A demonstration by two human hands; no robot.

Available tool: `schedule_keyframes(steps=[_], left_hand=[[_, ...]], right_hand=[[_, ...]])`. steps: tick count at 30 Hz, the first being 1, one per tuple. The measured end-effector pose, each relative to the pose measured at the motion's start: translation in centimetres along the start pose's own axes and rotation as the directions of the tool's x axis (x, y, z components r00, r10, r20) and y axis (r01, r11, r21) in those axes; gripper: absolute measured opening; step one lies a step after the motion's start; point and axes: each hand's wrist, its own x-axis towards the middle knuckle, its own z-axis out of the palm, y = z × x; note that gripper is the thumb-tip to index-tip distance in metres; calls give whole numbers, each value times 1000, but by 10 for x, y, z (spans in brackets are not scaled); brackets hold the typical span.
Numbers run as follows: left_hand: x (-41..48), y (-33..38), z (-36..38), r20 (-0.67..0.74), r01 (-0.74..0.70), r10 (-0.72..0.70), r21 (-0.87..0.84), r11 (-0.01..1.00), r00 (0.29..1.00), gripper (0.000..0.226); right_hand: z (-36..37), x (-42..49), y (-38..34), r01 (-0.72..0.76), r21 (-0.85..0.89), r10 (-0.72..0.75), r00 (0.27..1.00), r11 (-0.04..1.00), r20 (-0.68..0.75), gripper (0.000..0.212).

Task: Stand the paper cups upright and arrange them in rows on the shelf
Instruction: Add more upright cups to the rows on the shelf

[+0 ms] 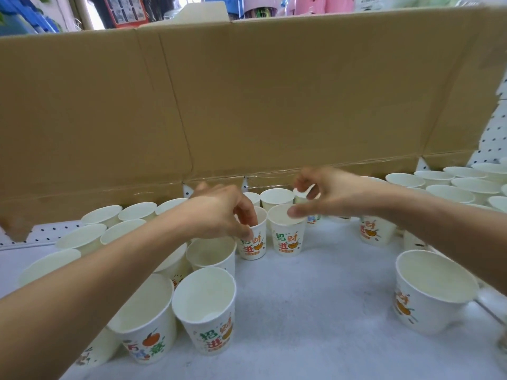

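In the middle of the white shelf [315,311], the left hand [219,212] pinches the rim of one upright cup [253,237]. The right hand [329,193] holds a small cup [301,194] behind its neighbour cup [287,234]. Bare room lies in front, cardboard [247,105] behind.

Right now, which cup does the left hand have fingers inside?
The printed cup in the middle, left of the pair at centre. The left hand pinches its rim, fingers dipping inside. Its neighbour is only touched at the rim by the right hand.
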Motion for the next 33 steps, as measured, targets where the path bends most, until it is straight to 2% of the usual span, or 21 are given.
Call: schedule_keyframes(steps=[3,5,7,11,14,17,20,22,25,28,33], left_hand=[[0,8,-3,-75,-37,33,-53,998,997,26],[3,23,-5,-102,-116,106,-99,988,989,23],[12,44,-6,-123,-218,201,-139,966,972,21],[49,99,8,-138,-401,382,-149,904,914,27],[84,136,27,-109,-469,464,-21,883,879,33],[106,154,39,-77,-500,518,174,848,852,24],[108,156,36,-73,-493,513,194,848,855,16],[101,147,27,-41,-469,475,97,878,879,16],[87,124,10,-16,-413,414,-131,901,910,14],[77,106,1,-15,-340,346,-232,912,938,10],[70,98,11,-14,-265,266,-166,950,964,11]], right_hand=[[-44,-8,20,-1,10,2,989,1000,-151,34],[-71,-16,40,-48,-91,33,987,995,-157,15],[-83,-27,59,-111,-191,92,990,975,-105,4],[-80,-42,82,-181,-329,179,983,927,-37,12],[-76,-44,92,-225,-407,217,974,885,-66,13],[-77,-43,104,-303,-467,267,953,831,-142,10],[-74,-42,111,-353,-450,330,935,820,-133,27],[-70,-43,110,-363,-399,353,930,842,-101,34],[-65,-41,110,-347,-346,351,935,872,-55,25],[-65,-38,111,-300,-346,300,952,889,-55,13],[-60,-39,80,-100,-330,97,995,939,-23,16]])
